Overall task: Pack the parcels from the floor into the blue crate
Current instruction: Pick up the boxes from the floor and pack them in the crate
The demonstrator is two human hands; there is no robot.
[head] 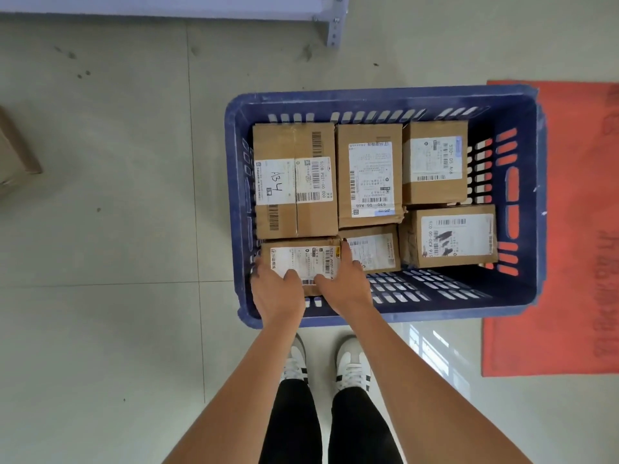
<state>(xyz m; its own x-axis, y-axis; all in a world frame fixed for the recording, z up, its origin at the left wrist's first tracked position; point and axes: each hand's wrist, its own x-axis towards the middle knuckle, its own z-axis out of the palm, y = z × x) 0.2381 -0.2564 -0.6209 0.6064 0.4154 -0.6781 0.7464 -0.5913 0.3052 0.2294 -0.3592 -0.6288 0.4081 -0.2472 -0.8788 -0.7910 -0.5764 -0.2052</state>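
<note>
Hands (310,283) clasp parcel (303,261) inside crate (368,97)

The blue crate (382,97) stands on the tiled floor (117,229), its right side over a red mat (576,229). Six cardboard parcels lie inside. Both hands, left hand (276,289) and right hand (345,279), grip the parcel (301,259) in the crate's near left corner.

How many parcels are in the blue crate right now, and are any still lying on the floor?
Parcels in the blue crate: 6, including the one that the left hand and right hand hold
Boxes on the floor: 1, at the left edge, partly cut off
Total: 7
</note>
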